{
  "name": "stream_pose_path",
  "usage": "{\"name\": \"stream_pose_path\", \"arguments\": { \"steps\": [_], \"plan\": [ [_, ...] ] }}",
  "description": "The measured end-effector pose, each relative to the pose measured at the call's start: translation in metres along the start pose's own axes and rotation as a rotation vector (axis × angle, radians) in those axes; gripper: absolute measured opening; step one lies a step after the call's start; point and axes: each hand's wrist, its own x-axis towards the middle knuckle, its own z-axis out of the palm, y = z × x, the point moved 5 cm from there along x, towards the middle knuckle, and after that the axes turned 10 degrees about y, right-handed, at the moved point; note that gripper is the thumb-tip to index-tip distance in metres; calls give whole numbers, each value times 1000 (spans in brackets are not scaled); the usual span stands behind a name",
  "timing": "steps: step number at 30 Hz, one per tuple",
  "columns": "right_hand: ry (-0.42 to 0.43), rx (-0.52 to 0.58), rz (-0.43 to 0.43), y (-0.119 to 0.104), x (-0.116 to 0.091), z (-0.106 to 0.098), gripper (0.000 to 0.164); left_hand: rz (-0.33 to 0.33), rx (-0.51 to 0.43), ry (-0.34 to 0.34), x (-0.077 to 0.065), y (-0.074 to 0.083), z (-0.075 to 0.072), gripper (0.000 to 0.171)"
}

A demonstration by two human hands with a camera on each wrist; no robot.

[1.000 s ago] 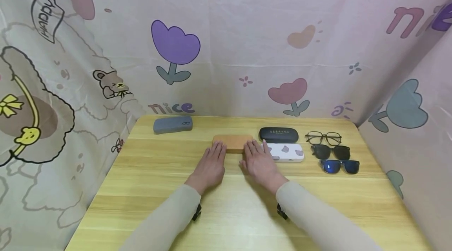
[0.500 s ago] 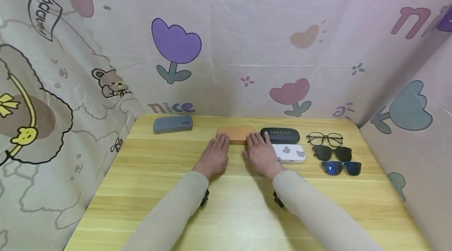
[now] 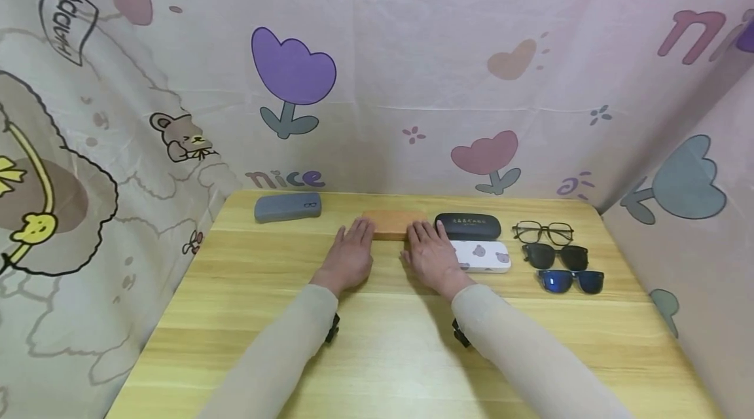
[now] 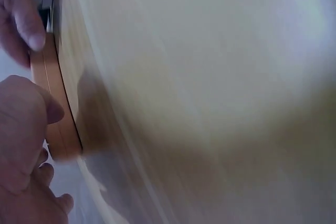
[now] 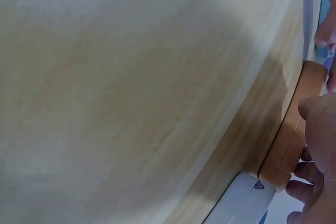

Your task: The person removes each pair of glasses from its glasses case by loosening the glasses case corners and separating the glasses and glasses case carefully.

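Observation:
An orange glasses case (image 3: 393,225) lies closed on the wooden table between my two hands in the head view. My left hand (image 3: 347,256) touches its left end with fingers extended forward. At the right end rests my right hand (image 3: 433,258), fingers stretched out too and thumb apart. The left wrist view shows the front edge of the orange case (image 4: 64,136) with a thumb close against it. Right beside my right hand are a white glasses case (image 3: 485,256) with bear prints, partly hidden by the hand, and a black glasses case (image 3: 469,226) behind it.
A grey-blue glasses case (image 3: 288,207) sits at the back left. On the right, clear glasses (image 3: 542,232), dark sunglasses (image 3: 556,256) and blue-lensed sunglasses (image 3: 571,281) lie in a column. Patterned cloth (image 3: 377,78) hangs behind the table (image 3: 389,353) and at both sides.
The orange case has slid away toward the back edge, level with the black case, with both hands moving forward along it. Over the last half second my left hand has shifted slightly left.

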Motion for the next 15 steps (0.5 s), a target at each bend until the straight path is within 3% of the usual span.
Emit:
{"name": "stream_pose_path", "arguments": {
  "steps": [9,15],
  "plan": [
    [-20,3,5,-4,2,0,69,-94,-28,138,2,-85,-29,69],
    [-42,-11,16,-4,1,2,70,-182,-63,151,0,-134,-47,69]
  ]
}}
